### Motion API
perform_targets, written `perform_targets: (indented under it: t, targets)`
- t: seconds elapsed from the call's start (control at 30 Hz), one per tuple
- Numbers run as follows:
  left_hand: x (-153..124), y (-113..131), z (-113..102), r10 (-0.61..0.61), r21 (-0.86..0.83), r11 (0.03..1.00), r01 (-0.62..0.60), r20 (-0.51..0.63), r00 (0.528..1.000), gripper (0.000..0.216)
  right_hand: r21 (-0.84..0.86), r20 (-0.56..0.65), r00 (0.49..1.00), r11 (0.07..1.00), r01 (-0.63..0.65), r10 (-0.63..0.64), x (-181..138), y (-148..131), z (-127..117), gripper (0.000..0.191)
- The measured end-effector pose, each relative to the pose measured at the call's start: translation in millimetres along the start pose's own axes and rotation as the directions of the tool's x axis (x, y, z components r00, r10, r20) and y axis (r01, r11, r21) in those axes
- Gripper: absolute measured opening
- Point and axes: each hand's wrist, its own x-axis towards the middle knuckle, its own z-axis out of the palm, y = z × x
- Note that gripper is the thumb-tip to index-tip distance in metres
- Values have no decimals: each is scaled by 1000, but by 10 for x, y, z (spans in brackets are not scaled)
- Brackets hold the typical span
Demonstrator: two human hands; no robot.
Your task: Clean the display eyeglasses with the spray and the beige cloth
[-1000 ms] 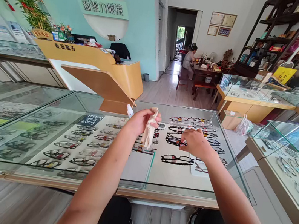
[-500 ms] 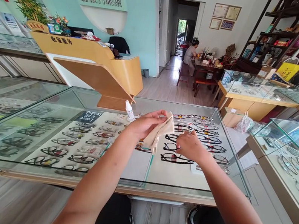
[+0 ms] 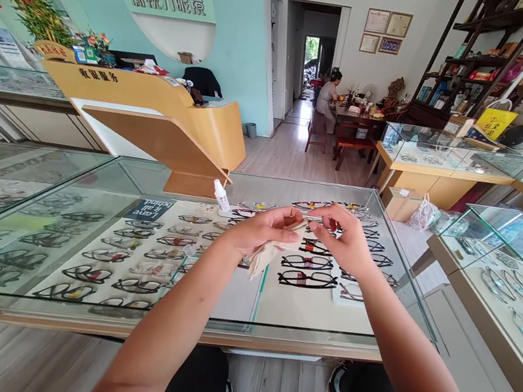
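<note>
My left hand [image 3: 269, 227] grips a crumpled beige cleaning cloth [image 3: 277, 252] above the glass display case [image 3: 220, 323]. The fingers of my right hand [image 3: 342, 236] close on the cloth's upper edge, close to my left fingertips; anything inside the folds is hidden. Below my hands lie rows of eyeglasses, among them a black-framed pair [image 3: 308, 279] near the front. A white spray bottle [image 3: 222, 196] stands tilted in view just beyond my left hand.
More eyeglasses [image 3: 88, 273] fill the left side of the case. A wooden reception counter [image 3: 213, 127] stands behind it. Another glass case [image 3: 496, 262] is to the right. In the back, a person [image 3: 327, 100] sits at a dark table [image 3: 360, 115].
My right hand has risen from over the eyeglasses to the cloth and now meets my left hand there. The cloth has dipped slightly, and the view has shifted a little.
</note>
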Motion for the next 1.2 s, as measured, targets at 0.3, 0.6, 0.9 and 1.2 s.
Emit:
perform_targets:
  t: [0.3,0.6,0.9,1.2]
  targets:
    - [38,-48,63,65,295,952,-80,60,996,45,164,47,999,986,-29,22,-6,19,46,9]
    - [61,-87,61,142,570,816,-94,-39,989,45,545,10,902,754,-367,432,33,-16,-1,27]
    - [19,28,-103,194,432,899,-77,-235,952,31,716,-90,829,615,-331,552,70,66,-161,28]
    - [215,-110,-173,122,-141,972,-186,-371,920,52,746,-110,818,591,-308,564,86,133,-224,32]
